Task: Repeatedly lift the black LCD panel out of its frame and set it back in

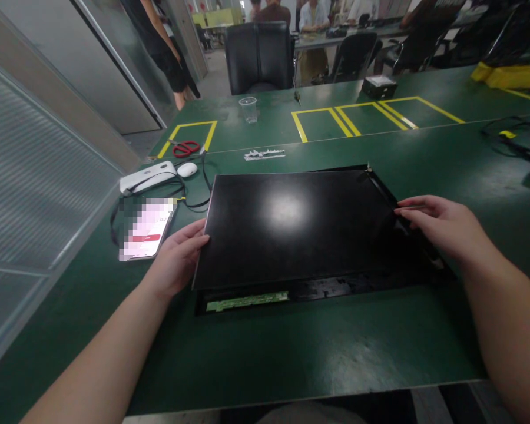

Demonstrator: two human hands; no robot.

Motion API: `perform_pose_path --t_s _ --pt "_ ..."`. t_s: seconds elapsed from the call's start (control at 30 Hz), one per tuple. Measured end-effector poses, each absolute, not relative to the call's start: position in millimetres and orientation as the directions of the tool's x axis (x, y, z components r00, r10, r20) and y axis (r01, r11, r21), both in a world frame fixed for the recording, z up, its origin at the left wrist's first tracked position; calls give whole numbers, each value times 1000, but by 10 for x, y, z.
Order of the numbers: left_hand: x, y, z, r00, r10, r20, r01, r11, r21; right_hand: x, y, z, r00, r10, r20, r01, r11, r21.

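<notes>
A flat black screen panel (287,235) lies over a black frame (327,288) on the green table, with its left side lifted slightly. Along the frame's near side a green circuit strip (247,301) shows. My left hand (179,259) is closed on the panel's left edge, thumb on top and fingers partly hidden beneath. Over at the right edge, my right hand (437,221) is closed in a pinch beside the frame's raised side. Something thin seems to sit between those fingertips, but it is too small to name.
Left of the panel lie a phone (148,229), a white device (148,178), a white mouse (187,170), cables and red scissors (186,149). Farther back are a clear plastic cup (248,110), white scraps (264,154), yellow tape outlines and a black box (379,86). People are in the background.
</notes>
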State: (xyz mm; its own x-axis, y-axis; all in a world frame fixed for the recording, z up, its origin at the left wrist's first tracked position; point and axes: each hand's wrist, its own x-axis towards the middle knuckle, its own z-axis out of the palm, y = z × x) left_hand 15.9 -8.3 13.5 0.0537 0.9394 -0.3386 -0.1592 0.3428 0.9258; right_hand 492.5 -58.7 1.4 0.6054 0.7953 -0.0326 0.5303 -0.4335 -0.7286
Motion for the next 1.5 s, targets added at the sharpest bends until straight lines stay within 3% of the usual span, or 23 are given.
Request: perform_pose_path --t_s 0.57,0.9,1.13,1.5 --pt "120 -69 92 114 948 -298 -158 313 937 4965 -590 -3 613 790 -20 543 -440 -715" --pt "111 -69 71 41 959 -279 -175 282 943 5019 -557 -33 608 794 -14 563 -444 -697" --pt "207 -121 124 -18 966 -259 -180 251 951 4913 -567 59 632 773 -45 491 -445 -749" --pt "145 -110 55 -46 994 -104 13 105 994 4994 -562 6 599 801 -6 524 -398 -753"
